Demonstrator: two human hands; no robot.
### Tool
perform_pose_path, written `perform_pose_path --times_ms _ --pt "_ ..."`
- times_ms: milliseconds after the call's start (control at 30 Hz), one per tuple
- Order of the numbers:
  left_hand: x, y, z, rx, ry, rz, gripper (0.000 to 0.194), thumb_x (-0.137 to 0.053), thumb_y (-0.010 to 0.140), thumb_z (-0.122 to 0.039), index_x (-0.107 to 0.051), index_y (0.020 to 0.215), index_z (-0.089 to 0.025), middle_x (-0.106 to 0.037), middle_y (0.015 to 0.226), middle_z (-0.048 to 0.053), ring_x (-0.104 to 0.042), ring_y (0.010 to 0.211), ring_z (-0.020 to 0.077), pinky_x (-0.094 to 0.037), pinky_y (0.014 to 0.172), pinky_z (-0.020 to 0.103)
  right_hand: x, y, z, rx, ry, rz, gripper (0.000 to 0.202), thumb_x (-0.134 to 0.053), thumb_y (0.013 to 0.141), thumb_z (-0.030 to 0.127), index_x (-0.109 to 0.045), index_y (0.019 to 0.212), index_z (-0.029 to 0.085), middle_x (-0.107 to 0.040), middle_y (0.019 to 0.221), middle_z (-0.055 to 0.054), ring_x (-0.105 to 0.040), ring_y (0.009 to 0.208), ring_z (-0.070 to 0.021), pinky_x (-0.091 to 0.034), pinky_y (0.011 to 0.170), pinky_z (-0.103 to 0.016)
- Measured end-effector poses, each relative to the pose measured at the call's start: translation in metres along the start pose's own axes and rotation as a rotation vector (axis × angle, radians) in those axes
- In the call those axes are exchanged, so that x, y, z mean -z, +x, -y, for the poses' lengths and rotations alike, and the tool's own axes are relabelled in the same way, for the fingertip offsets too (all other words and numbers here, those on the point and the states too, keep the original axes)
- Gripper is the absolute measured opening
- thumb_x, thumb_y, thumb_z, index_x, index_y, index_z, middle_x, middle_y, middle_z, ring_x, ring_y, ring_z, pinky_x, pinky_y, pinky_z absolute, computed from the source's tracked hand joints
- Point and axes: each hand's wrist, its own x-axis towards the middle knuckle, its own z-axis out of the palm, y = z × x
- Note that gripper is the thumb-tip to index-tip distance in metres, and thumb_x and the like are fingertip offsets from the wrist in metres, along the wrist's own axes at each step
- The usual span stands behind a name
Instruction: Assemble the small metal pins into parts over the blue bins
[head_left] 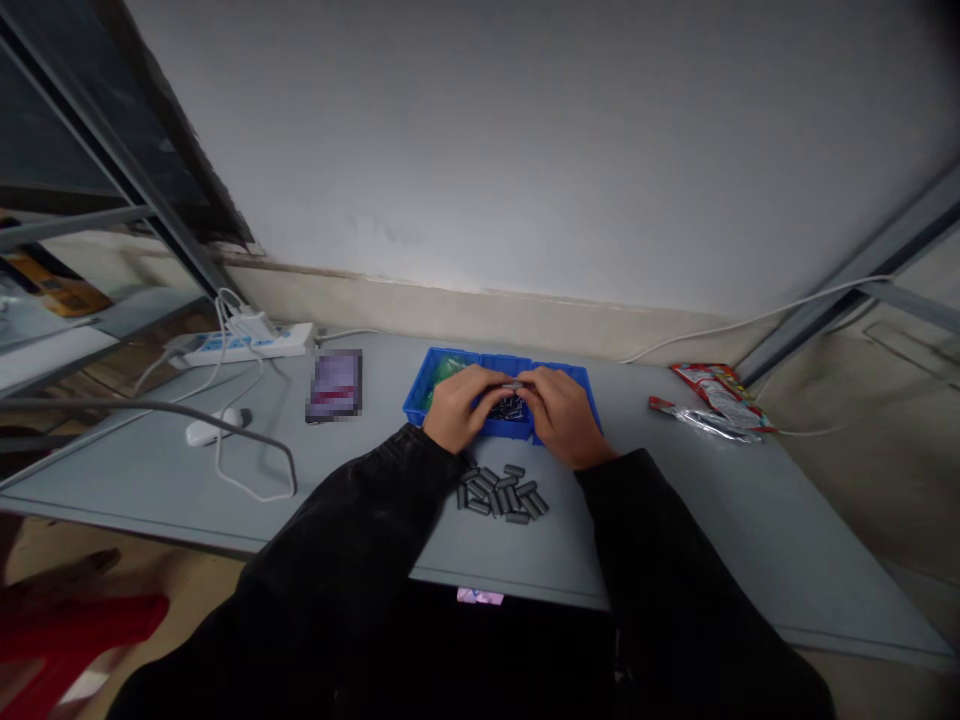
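My left hand [459,405] and my right hand [561,412] meet above the middle blue bin, fingertips pinched together on a small grey piece [513,385] held between them. Three blue bins [506,428] stand side by side beneath the hands. Green material [448,369] shows in the left bin, and small dark metal parts [510,408] lie in the middle one. What the right bin contains is hidden by my right hand. Nearer to me, a loose pile of grey cylinders [504,493] rests on the table between my forearms.
On the grey table [360,480], a white power strip [251,345] with cables, a white oval device [210,428] and a blurred purple item [334,385] are at the left. Red and silver packets [720,398] lie at the right. A wall rises behind the bins.
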Motion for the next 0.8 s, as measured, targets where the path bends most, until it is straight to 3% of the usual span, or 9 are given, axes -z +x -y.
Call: perform_pose_path --times_ms 100,267,567,800 --pt "0.0011 0.0003 -0.0008 0.018 0.022 -0.011 0.015 -0.060 0.100 -0.026 -0.070 0.107 -0.017 -0.075 0.098 0.005 -0.070 0.090 0.0148 -0.057 0.085 0.031 -0.0007 -0.0012 0.0013 -0.022 0.014 0.004 0.018 -0.048 0.102 0.028 -0.058 0.114 0.020 -0.069 0.098 -0.007 -0.063 0.087 -0.0211 -0.048 0.080 -0.036" --pt "0.0009 0.0001 -0.0010 0.010 0.012 0.001 0.015 -0.062 0.099 -0.026 -0.070 0.106 -0.016 -0.075 0.098 0.007 -0.070 0.091 0.0158 -0.057 0.086 0.031 -0.0035 -0.0019 -0.0007 -0.039 0.005 -0.009 0.013 -0.047 0.102 0.024 -0.059 0.105 0.021 -0.069 0.094 -0.007 -0.063 0.084 -0.0214 -0.047 0.078 -0.035" --pt "-0.0001 -0.0001 0.0000 -0.015 -0.015 0.006 0.013 -0.063 0.098 -0.024 -0.069 0.106 -0.016 -0.075 0.097 0.006 -0.070 0.090 0.0153 -0.058 0.085 0.032 -0.0012 0.0007 -0.0012 0.007 -0.027 -0.003 0.021 -0.042 0.105 0.027 -0.061 0.100 0.019 -0.069 0.093 -0.007 -0.063 0.085 -0.0211 -0.046 0.078 -0.035" --pt "0.0016 0.0006 -0.0018 0.026 0.011 -0.022 0.012 -0.063 0.098 -0.020 -0.070 0.107 -0.017 -0.075 0.099 0.005 -0.070 0.091 0.0152 -0.056 0.086 0.031 -0.0012 -0.0016 0.0006 0.007 -0.030 -0.017 0.017 -0.046 0.104 0.027 -0.059 0.112 0.018 -0.069 0.095 -0.007 -0.063 0.085 -0.0211 -0.048 0.078 -0.036"
